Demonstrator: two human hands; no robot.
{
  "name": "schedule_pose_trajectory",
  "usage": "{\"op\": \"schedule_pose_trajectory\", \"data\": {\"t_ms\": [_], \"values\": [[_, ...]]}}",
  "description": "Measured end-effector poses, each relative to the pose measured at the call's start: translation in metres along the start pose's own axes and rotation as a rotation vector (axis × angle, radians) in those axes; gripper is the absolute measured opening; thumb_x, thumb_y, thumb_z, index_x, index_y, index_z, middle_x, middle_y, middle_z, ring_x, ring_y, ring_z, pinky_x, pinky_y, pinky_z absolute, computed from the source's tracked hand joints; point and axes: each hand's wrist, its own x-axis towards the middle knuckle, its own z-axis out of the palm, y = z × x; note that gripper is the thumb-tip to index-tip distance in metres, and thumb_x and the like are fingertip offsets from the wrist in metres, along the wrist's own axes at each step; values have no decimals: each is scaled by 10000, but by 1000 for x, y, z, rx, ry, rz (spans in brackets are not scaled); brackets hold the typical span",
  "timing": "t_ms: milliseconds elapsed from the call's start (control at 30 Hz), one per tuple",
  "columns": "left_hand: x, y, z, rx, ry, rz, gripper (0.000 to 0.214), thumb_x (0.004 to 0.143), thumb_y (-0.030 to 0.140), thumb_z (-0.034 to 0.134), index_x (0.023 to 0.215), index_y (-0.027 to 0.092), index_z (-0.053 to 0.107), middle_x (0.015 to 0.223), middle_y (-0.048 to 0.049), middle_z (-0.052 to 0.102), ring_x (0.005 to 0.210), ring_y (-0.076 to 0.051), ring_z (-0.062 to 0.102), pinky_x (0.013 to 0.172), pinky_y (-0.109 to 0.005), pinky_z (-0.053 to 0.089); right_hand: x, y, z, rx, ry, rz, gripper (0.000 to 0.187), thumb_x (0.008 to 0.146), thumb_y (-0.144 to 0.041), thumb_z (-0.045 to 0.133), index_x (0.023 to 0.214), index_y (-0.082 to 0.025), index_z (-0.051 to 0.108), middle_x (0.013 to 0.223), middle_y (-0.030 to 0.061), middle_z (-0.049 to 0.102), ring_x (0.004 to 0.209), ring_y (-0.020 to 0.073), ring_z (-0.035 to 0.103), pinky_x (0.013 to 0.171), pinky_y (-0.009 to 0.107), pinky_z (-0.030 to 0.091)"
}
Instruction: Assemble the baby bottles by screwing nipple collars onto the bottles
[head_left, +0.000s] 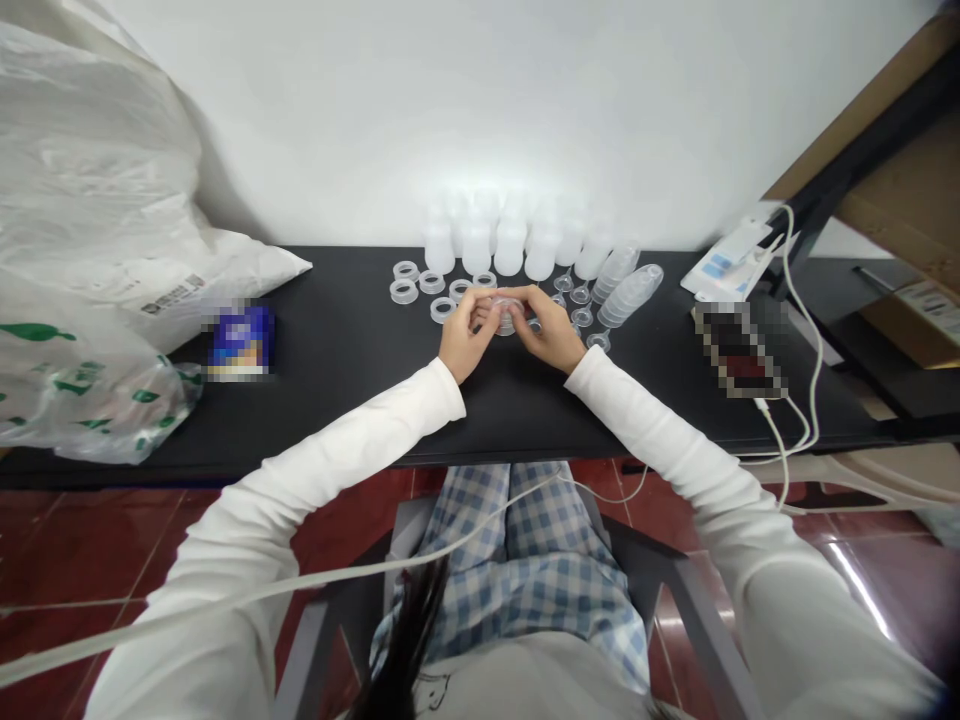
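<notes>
My left hand (465,338) and my right hand (551,328) meet over the middle of the black table (345,360). Both pinch one small clear plastic part (508,313) between their fingertips. Just behind the hands lie several clear plastic rings (420,283). A row of white translucent bottles (510,245) stands along the wall. To the right of the hands are small clear funnel-shaped pieces (581,305) and two lying stacks of clear cups (630,292).
Large white plastic bags (97,230) and a green-printed bag (82,390) fill the table's left end. A blurred blue packet (241,342) lies near them. At the right sit a blurred dark device (742,350), a white box (727,260) and white cables (795,420).
</notes>
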Motion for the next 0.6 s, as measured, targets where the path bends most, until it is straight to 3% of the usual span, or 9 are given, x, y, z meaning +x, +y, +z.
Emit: {"op": "schedule_pose_trajectory", "data": {"t_ms": [133, 367, 600], "values": [[3, -2, -5, 171, -12, 79, 353, 938, 541, 580, 1052, 208, 611, 889, -36, 679, 723, -128, 639, 710, -274, 555, -1, 1, 1, -4, 8, 14, 375, 1037, -459, 366, 1170, -202, 605, 1001, 89, 713, 813, 176, 643, 770, 345, 574], [11, -2, -15, 534, -43, 415, 208, 987, 389, 532, 927, 196, 581, 759, 8, 650, 620, -100, 591, 615, -230, 511, 0, -2, 4, 143, 78, 95, 360, 1010, -522, 436, 1016, -217, 626, 865, 36, 687, 743, 149, 630, 711, 304, 573], [11, -4, -11, 472, -18, 398, 220, 988, 411, 549, 939, 198, 575, 757, 10, 639, 625, -103, 597, 606, -233, 510, 0, 0, 8, 338, 88, 196, 364, 938, -586, 562, 968, -231, 639, 882, 23, 681, 767, 161, 645, 754, 347, 594]]}}
